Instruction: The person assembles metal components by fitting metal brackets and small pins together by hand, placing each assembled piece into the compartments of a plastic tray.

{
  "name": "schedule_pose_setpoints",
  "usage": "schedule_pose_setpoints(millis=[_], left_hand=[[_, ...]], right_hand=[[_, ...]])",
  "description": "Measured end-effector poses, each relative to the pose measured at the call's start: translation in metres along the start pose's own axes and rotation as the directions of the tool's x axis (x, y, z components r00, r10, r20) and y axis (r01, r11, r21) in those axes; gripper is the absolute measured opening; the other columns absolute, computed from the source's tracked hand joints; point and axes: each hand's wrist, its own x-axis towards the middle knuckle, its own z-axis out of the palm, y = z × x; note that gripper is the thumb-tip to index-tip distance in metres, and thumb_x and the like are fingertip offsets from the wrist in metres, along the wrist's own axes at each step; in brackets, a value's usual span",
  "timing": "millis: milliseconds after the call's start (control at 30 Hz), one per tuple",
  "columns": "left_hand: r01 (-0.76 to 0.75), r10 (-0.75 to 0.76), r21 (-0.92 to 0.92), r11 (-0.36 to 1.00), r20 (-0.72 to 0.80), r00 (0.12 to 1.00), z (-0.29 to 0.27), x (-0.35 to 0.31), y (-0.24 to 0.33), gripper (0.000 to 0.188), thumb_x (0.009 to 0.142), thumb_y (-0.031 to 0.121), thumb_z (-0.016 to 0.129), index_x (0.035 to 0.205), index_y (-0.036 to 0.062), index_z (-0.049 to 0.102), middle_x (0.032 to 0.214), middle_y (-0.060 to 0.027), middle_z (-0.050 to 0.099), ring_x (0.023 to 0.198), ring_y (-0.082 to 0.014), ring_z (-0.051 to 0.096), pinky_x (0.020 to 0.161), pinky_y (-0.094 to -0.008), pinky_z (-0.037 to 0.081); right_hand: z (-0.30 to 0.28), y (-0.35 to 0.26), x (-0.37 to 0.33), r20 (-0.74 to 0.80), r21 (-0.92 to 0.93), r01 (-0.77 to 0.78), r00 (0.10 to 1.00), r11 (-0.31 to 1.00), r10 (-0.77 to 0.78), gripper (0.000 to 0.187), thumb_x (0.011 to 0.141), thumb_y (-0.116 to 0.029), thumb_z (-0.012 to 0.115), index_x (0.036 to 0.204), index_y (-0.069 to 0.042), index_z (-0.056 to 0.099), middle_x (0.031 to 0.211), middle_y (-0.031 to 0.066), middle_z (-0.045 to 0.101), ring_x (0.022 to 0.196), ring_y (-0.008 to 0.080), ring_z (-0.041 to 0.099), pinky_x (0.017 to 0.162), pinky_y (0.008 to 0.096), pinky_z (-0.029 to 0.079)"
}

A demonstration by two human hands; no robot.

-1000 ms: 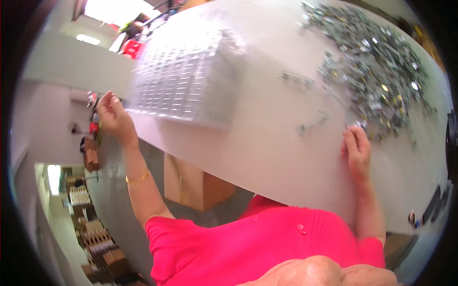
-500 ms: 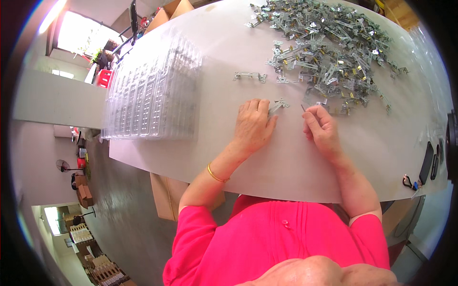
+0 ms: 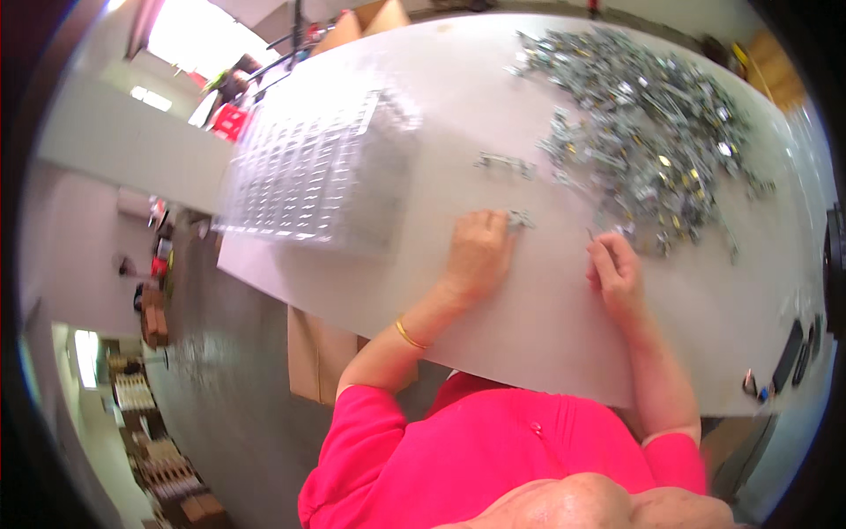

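My left hand (image 3: 478,254) rests on the table with its fingers curled over a small silvery metal bracket (image 3: 522,219), whose far end sticks out past the fingertips. Thumb and forefinger of my right hand (image 3: 615,271) are pinched on a thin dark pin-like piece (image 3: 590,234); its exact kind is too small and blurred to tell. Beyond my left hand lies a single longer metal bracket (image 3: 505,164). A large heap of similar metal brackets (image 3: 648,132), some with brass-coloured parts, spreads behind and to the right of my right hand.
Tall stacked clear plastic trays (image 3: 308,176) stand on the left of the pale table (image 3: 529,335). Dark-handled tools (image 3: 787,357) lie near its right edge, by clear plastic sheeting (image 3: 806,167). A cardboard box (image 3: 319,357) sits below the front left edge.
The whole view has swung and blurred, so the table appears tilted and shifted right and down. Both hands keep nearly the same places by the brackets, with the same pinch in the right.
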Motion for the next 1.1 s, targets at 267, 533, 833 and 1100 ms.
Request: schedule_pose_setpoints(millis=[267,533,833,1100], left_hand=[[0.012,-0.016,-0.162,0.987,-0.021,1.0,-0.044,-0.023,0.011,0.021,0.083,0.005,0.067,0.104,0.0028,0.062,0.09,-0.0143,0.063,0.088,-0.0337,0.061,0.081,-0.043,0.047],[0.152,-0.155,-0.046,0.987,-0.501,0.851,-0.207,-0.016,-0.056,0.018,0.086,0.001,0.07,0.103,0.0023,0.07,0.092,-0.0114,0.069,0.083,-0.0226,0.066,0.077,-0.0328,0.053],[0.598,-0.486,-0.072,0.798,-0.664,0.568,-0.322,-0.04,-0.27,0.017,0.089,0.01,0.068,0.1,-0.003,0.071,0.082,-0.0087,0.074,0.072,-0.0122,0.066,0.067,-0.0279,0.051],[0.74,-0.581,0.017,0.672,-0.608,0.541,-0.331,-0.036,-0.357,0.022,0.085,0.016,0.071,0.098,-0.0012,0.074,0.082,-0.0091,0.074,0.072,-0.013,0.068,0.069,-0.0275,0.053]], right_hand=[[0.0,0.009,-0.002,-0.014,-0.027,0.037,0.999,0.999,-0.037,0.013,0.101,-0.021,0.057,0.094,-0.009,0.056,0.067,-0.0037,0.05,0.058,0.0053,0.046,0.051,0.0211,0.039],[-0.006,0.012,-0.001,-0.043,-0.068,0.118,0.992,0.991,-0.121,0.012,0.104,-0.018,0.053,0.094,-0.01,0.052,0.067,-0.0036,0.049,0.055,0.0044,0.044,0.048,0.0199,0.037],[0.007,0.027,-0.003,0.103,-0.304,0.243,0.97,0.921,-0.222,0.009,0.102,-0.012,0.053,0.093,-0.01,0.054,0.066,-0.0051,0.049,0.056,0.0037,0.045,0.049,0.0206,0.035],[0.099,0.018,-0.004,0.588,-0.392,0.614,0.74,0.685,-0.327,0.005,0.09,-0.008,0.066,0.093,-0.005,0.063,0.068,0.0139,0.06,0.054,0.0266,0.06,0.051,0.0354,0.046]])
